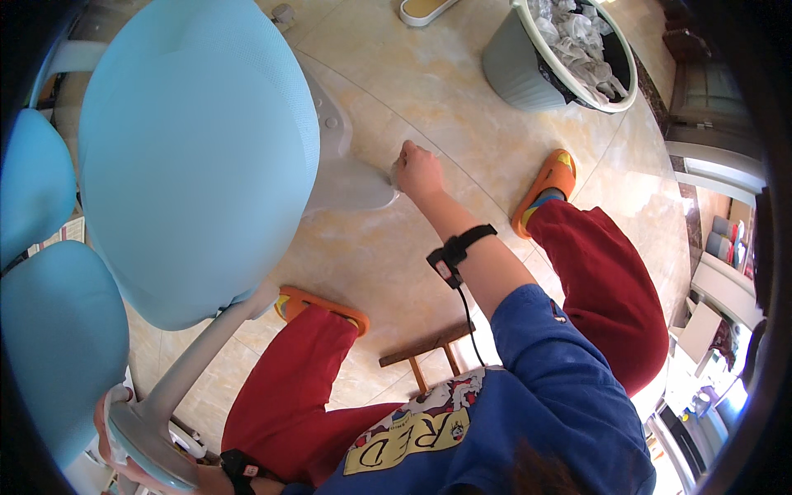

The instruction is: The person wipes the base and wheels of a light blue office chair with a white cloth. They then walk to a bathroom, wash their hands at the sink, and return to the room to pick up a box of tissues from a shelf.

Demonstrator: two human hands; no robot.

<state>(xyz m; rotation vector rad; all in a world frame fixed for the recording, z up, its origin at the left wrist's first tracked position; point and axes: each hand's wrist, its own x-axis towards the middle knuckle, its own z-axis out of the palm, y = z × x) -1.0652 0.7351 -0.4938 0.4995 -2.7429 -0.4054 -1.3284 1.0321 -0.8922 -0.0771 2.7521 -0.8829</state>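
A swivel chair with a light-blue seat (198,161) and a grey base (352,185) lies tilted or on its side before me. My right hand (422,170) is closed at the rounded end of one base leg. Something pale and crumpled, perhaps a wipe, shows at its fingers; the hand mostly hides it. At the lower left my left hand (117,465) grips the chair's grey armrest (148,439), with a bit of white material between fingers and armrest. Two blue backrest pads (59,346) lie at the left edge.
A grey bin (523,71) with a black liner and crumpled white tissues or wipes stands at the upper right. Orange slippers (544,185) are on my feet, either side of the tiled floor (371,260). A wooden stool (427,346) is under me. Another shoe (427,9) lies at the top.
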